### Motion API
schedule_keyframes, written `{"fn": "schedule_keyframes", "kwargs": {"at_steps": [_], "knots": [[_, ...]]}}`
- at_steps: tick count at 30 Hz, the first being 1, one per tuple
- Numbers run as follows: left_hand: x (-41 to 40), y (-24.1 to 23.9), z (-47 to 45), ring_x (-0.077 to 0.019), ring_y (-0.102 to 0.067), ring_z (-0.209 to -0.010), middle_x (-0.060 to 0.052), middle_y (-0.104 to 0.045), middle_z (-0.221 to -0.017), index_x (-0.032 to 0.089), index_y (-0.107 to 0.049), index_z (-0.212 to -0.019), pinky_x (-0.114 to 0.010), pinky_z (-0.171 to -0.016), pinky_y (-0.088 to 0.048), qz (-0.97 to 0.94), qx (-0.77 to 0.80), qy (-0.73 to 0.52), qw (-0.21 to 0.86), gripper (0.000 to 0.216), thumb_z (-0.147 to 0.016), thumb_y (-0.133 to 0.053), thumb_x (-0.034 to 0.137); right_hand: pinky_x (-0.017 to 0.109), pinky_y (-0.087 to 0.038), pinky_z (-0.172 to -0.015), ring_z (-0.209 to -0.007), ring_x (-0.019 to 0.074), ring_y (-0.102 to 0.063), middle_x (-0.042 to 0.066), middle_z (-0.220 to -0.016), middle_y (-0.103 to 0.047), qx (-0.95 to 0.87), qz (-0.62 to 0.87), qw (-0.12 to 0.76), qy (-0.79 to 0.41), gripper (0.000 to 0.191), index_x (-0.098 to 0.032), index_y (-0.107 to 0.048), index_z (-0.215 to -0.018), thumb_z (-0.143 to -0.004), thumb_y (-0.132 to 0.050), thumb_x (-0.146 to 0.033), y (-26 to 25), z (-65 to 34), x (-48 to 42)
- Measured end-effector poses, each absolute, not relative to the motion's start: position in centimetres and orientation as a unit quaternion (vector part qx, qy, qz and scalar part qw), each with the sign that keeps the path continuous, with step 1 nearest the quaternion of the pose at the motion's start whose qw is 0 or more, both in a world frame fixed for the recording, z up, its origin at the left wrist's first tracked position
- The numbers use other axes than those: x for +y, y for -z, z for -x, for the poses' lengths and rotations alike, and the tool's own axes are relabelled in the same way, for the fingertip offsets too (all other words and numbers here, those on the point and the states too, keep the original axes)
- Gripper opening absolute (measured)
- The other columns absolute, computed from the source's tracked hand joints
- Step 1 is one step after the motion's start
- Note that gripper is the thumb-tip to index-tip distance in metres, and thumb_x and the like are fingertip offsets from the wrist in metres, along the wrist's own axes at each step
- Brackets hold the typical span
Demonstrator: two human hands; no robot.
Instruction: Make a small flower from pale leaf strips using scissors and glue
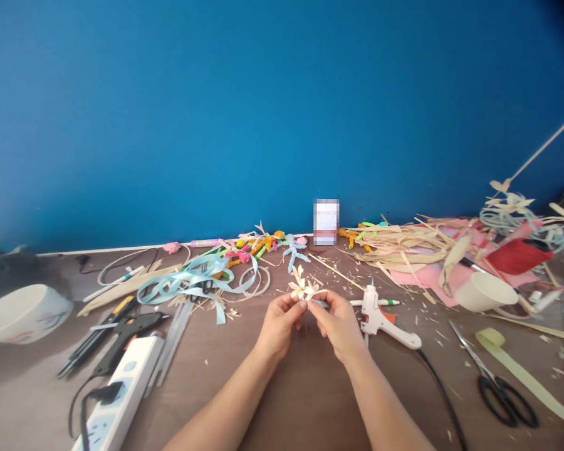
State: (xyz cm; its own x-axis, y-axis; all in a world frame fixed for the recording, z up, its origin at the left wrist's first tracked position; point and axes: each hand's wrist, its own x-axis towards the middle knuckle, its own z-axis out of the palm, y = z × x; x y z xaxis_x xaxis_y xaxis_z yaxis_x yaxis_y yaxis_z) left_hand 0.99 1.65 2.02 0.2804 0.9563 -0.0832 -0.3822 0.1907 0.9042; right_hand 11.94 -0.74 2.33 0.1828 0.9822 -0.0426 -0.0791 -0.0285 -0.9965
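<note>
Both hands meet over the middle of the table around a small cream flower [301,287] with pointed petals. My left hand [282,316] is closed, its thumb and fingers pinching the flower's underside. From the other side my right hand [333,319] also pinches at the flower's base, fingertips close to the left thumb. What lies between the fingertips is partly hidden. Just right of my right hand rests a white glue gun [378,316], with a white pen [376,302] behind it. A light blue pipe-cleaner figure [293,250] lies beyond the flower.
Light blue ribbon [192,279], glue sticks [172,338], a black glue gun [131,332] and a power strip [122,394] lie left. On the right are scissors [493,382], green ribbon [526,373], a cup [486,292] and dried husk strips [404,241]. A white bowl [26,313] stands far left.
</note>
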Motion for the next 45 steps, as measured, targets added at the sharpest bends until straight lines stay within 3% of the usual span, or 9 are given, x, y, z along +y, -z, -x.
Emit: {"fn": "schedule_keyframes", "kwargs": {"at_steps": [4, 12, 17, 23, 35, 41, 45], "knots": [[1.4, -2.3, -1.0, -0.0047, -0.035, -0.046, 0.002, -0.052, -0.057, 0.012, -0.062, -0.070, -0.018, -0.044, -0.028, -0.433, 0.361, -0.492, 0.664, 0.019, -0.064, -0.066, 0.029, 0.017, -0.023, -0.034, -0.033, 0.0044, -0.030, -0.008, -0.042, -0.042, -0.425, 0.552, 0.559, -0.449, 0.016, -0.017, -0.052, -0.069, -0.070, -0.057, -0.032, -2.3, -11.8, -0.9], [1.0, -2.6, -1.2, -0.0095, -0.048, -0.057, -0.002, -0.058, -0.064, 0.011, -0.062, -0.071, -0.021, -0.056, -0.039, -0.435, 0.375, -0.508, 0.642, 0.017, -0.064, -0.066, 0.026, 0.021, -0.041, -0.047, -0.050, 0.0121, -0.053, 0.000, -0.057, -0.059, -0.434, 0.561, 0.572, -0.413, 0.015, -0.016, -0.055, -0.067, -0.068, -0.057, -0.031, -2.7, -11.5, -1.0], [1.1, -2.5, -1.1, -0.0082, -0.049, -0.055, -0.002, -0.058, -0.064, 0.011, -0.064, -0.076, -0.019, -0.051, -0.037, -0.414, 0.354, -0.474, 0.691, 0.020, -0.064, -0.066, 0.026, 0.019, -0.039, -0.042, -0.042, 0.0101, -0.049, -0.004, -0.048, -0.054, -0.419, 0.554, 0.570, -0.439, 0.014, -0.017, -0.054, -0.064, -0.068, -0.056, -0.030, -2.5, -11.7, -0.8], [1.3, -2.4, -0.9, -0.0082, -0.051, -0.056, -0.006, -0.062, -0.071, 0.010, -0.065, -0.083, -0.019, -0.053, -0.039, -0.377, 0.336, -0.441, 0.742, 0.026, -0.061, -0.070, 0.023, 0.022, -0.042, -0.045, -0.047, 0.0133, -0.053, -0.002, -0.052, -0.056, -0.432, 0.570, 0.561, -0.417, 0.011, -0.017, -0.054, -0.066, -0.068, -0.056, -0.028, -2.1, -12.0, -0.7], [1.3, -1.8, -1.2, -0.0058, -0.053, -0.057, -0.005, -0.062, -0.069, 0.009, -0.065, -0.085, -0.016, -0.056, -0.043, -0.337, 0.305, -0.448, 0.769, 0.024, -0.063, -0.069, 0.018, 0.020, -0.037, -0.041, -0.043, 0.0108, -0.048, -0.002, -0.049, -0.054, -0.411, 0.582, 0.577, -0.399, 0.014, -0.016, -0.055, -0.066, -0.067, -0.056, -0.030, -0.7, -11.7, -0.3], [1.6, -1.6, -0.9, -0.0084, -0.057, -0.054, -0.003, -0.061, -0.064, 0.010, -0.064, -0.087, -0.015, -0.047, -0.044, -0.330, 0.327, -0.407, 0.787, 0.029, -0.061, -0.071, 0.021, 0.018, -0.027, -0.034, -0.035, 0.0079, -0.041, -0.005, -0.042, -0.048, -0.377, 0.561, 0.582, -0.452, 0.017, -0.016, -0.054, -0.064, -0.064, -0.058, -0.032, -1.3, -11.7, -0.3], [1.7, -1.6, -0.7, -0.0072, -0.057, -0.056, -0.003, -0.061, -0.066, 0.010, -0.063, -0.091, -0.014, -0.050, -0.046, -0.320, 0.304, -0.396, 0.805, 0.030, -0.063, -0.069, 0.020, 0.017, -0.023, -0.032, -0.032, 0.0052, -0.034, -0.006, -0.040, -0.048, -0.356, 0.546, 0.579, -0.489, 0.014, -0.016, -0.051, -0.063, -0.066, -0.057, -0.028, -1.8, -11.9, -0.2]]}}
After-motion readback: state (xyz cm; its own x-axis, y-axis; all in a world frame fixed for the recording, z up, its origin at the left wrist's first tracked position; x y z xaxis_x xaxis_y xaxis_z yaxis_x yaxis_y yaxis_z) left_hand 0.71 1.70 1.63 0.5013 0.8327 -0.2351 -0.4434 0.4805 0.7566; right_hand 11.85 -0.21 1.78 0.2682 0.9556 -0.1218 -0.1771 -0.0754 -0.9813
